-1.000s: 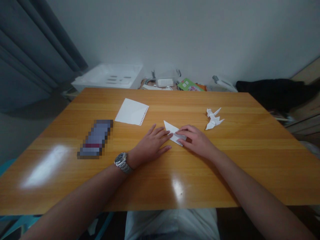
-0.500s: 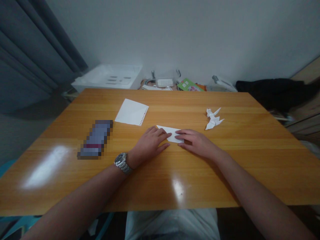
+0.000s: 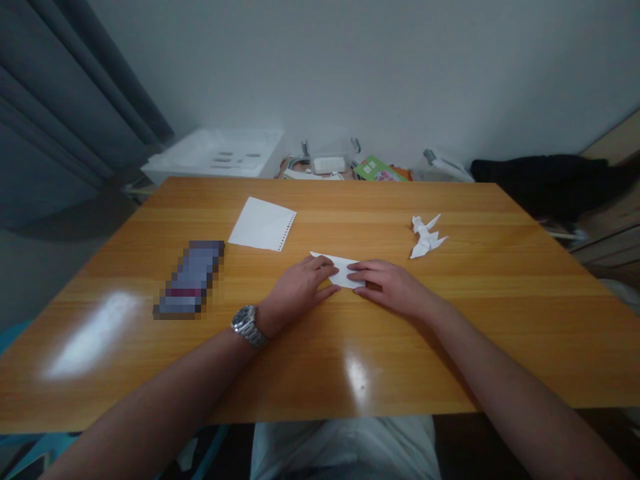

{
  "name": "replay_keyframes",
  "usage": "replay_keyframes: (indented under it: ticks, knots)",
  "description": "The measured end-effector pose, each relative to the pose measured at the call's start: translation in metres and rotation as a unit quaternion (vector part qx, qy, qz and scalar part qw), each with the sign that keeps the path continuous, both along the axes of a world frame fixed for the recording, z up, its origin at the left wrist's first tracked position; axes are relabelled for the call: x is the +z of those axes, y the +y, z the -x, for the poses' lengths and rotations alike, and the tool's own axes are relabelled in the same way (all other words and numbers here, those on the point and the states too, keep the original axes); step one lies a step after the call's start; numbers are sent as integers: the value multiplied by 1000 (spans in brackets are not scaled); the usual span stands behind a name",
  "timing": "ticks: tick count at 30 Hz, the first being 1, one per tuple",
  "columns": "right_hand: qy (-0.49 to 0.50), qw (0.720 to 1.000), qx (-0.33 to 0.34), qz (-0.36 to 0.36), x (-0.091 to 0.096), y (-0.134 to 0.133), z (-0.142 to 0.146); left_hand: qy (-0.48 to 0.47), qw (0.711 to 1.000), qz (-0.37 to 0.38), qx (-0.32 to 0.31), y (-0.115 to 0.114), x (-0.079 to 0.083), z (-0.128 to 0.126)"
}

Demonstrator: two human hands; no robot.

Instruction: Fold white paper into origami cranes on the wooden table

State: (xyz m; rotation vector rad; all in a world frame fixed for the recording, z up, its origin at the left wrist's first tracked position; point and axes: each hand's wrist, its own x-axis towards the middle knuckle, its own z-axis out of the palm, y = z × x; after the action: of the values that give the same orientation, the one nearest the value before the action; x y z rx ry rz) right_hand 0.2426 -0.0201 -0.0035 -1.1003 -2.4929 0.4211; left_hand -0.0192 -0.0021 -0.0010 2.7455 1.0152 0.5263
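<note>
A small folded strip of white paper (image 3: 343, 275) lies on the table between my hands. My left hand (image 3: 305, 283), with a metal wristwatch (image 3: 249, 325) on its wrist, grips the paper's left part, fingers curled over the top and thumb by the near edge. From the other side, my right hand (image 3: 393, 283) holds the right end, its fingers laid on top and the thumb at the near edge. The fingers cover both ends of the strip. Farther right rests a folded white paper figure (image 3: 427, 238) with pointed ends.
A torn-edged white sheet (image 3: 263, 225) lies beyond my left hand. Left of it is a pixelated, phone-shaped object (image 3: 193, 277). Past the far edge of the wooden table (image 3: 320, 353) are a white tray (image 3: 235, 150), a green booklet (image 3: 377, 169) and dark cloth (image 3: 550, 173).
My left fingers have shifted slightly left on the folded paper, showing a bit more of its middle. Both hands stay on it; the other things lie as before.
</note>
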Motion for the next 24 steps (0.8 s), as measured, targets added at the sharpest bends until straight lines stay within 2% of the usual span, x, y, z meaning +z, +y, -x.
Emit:
replay_keyframes:
  ticks: [9, 16, 24]
  knots:
    - [0, 1000, -1, 1, 2, 0, 0, 27, 1000, -2, 2, 2, 3, -2]
    - [11, 1000, -2, -4, 2, 0, 2, 43, 998, -36, 7, 0, 5, -2]
    - [23, 999, 10, 26, 6, -1, -2, 42, 998, -43, 6, 0, 6, -3]
